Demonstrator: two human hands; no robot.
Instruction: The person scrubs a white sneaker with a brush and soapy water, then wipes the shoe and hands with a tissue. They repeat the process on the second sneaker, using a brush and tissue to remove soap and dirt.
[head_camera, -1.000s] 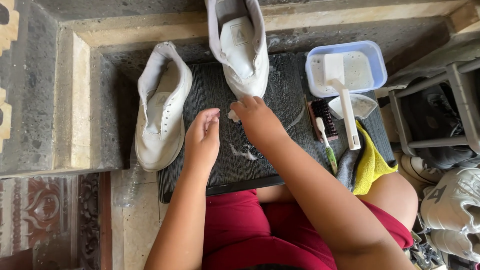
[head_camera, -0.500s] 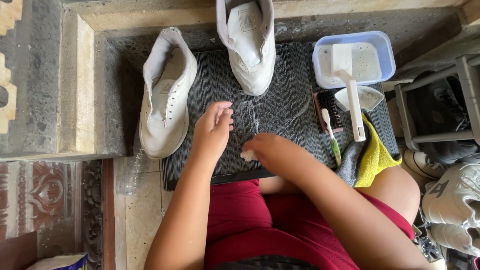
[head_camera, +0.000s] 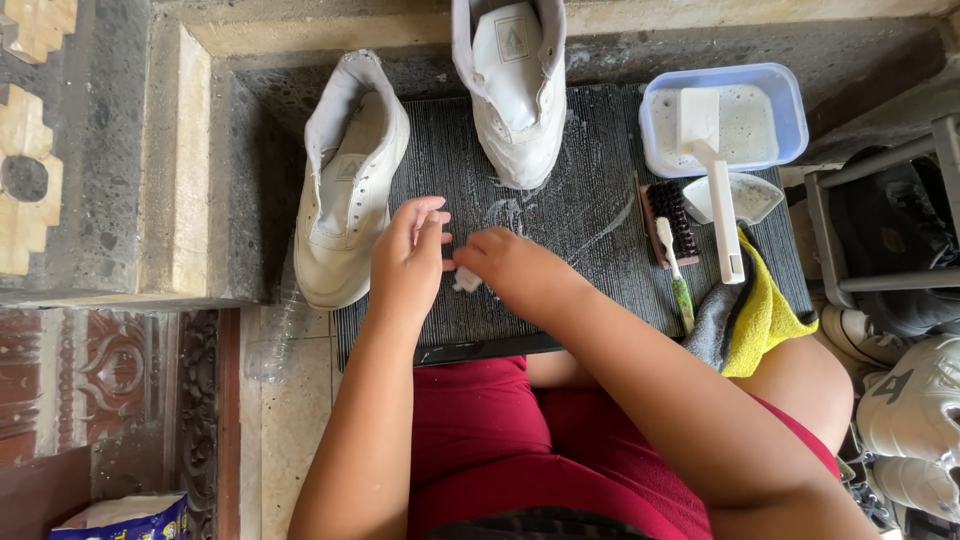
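1. Head view: your left hand and right hand meet over the black mat, fingers pinched together on a small white wad.
2. One white shoe lies off the mat's left edge, another white shoe at its top; blue tub and brushes stand at its right.

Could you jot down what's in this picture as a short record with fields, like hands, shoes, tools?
Left hand: fingers on a small white wad
Right hand: pinching the same wad
Surface: dark ribbed mat, soapy streaks
Shoes: two white shoes, one left of the mat, one at its top
Tools: blue tub of sudsy water holding a white brush; dark brush; toothbrush
Cloths: yellow cloth, grey cloth
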